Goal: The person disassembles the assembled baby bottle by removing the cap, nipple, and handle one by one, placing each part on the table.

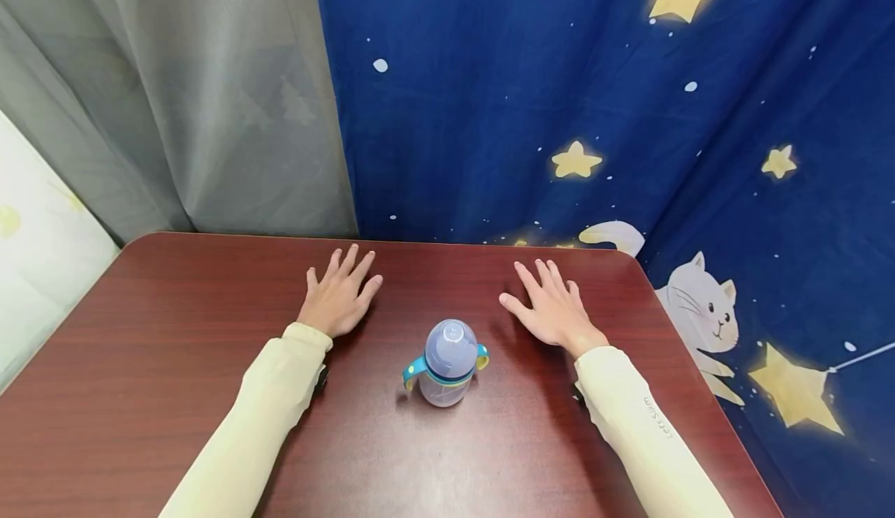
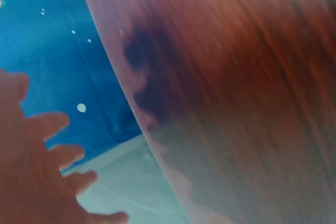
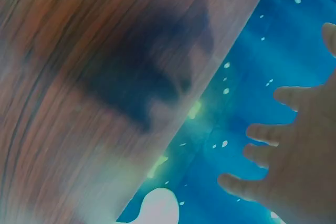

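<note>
A baby bottle [image 1: 447,363] with a lilac domed cap, a clear body and two blue-and-yellow side handles stands upright on the brown table. To its left and farther back, my left hand [image 1: 339,294] is held over the table with fingers spread. My right hand [image 1: 552,308] is likewise spread, to the right of the bottle and apart from it. Neither hand holds anything. In the left wrist view the left hand [image 2: 31,156] shows at the left edge; the right wrist view shows the right hand [image 3: 294,156] with fingers spread, its shadow on the tabletop.
The wood-grain table [image 1: 175,347] has rounded far corners. Behind its far edge hang a grey curtain [image 1: 231,114] and a blue curtain [image 1: 475,114] printed with stars and a cat. A pale patterned cloth [image 1: 35,246] is beyond the left edge.
</note>
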### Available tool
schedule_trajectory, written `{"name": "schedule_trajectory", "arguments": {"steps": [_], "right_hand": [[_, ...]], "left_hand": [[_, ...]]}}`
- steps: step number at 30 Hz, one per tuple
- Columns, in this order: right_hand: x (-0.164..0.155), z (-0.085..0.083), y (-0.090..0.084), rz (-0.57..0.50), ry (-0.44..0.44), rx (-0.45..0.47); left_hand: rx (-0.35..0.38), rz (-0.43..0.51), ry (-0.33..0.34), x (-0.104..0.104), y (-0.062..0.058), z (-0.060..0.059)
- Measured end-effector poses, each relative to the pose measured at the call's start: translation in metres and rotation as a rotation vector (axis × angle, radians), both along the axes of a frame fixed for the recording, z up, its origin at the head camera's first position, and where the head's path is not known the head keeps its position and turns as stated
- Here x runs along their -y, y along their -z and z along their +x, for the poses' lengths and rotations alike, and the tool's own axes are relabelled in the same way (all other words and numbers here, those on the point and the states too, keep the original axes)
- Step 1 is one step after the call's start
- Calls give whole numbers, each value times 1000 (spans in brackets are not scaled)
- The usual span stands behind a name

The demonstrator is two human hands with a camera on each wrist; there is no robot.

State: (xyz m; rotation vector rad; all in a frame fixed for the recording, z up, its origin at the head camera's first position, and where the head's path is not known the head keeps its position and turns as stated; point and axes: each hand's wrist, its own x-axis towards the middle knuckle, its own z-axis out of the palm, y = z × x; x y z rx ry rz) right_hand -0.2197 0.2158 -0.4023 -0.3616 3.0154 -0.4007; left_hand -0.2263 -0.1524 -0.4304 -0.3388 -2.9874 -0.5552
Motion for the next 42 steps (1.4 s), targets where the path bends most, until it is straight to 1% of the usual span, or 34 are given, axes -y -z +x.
{"name": "schedule_trajectory", "arguments": {"steps": [5,12,14,17,22,25,29,30,33,37,42], "right_hand": [[11,6,-7,-59,-80,-24],[25,17,-17,-108,-211,-74],[27,20,-20,-133,-243,-81],[29,25,-24,-186,-287,-81],[30,32,-28,-283,-366,-91],[31,37,-29,-338,-429,-96],[34,41,-30,-390,-516,-96],[35,42,-30,-399,-532,-96],[37,45,-31,-419,-567,-93],[40,49,-31,-424,-591,-98],[43,54,-32,-433,-623,-98]], "left_hand": [[32,70,114,-6,-4,9],[151,131,315,-17,-15,29],[165,147,361,-19,-17,34],[184,167,396,-22,-18,41],[222,198,431,-24,-21,52],[236,213,473,-26,-22,56],[235,236,543,-31,-22,58],[233,244,559,-33,-22,58],[261,275,583,-36,-21,59],[317,320,602,-39,-20,61],[349,349,646,-46,-17,63]]}}
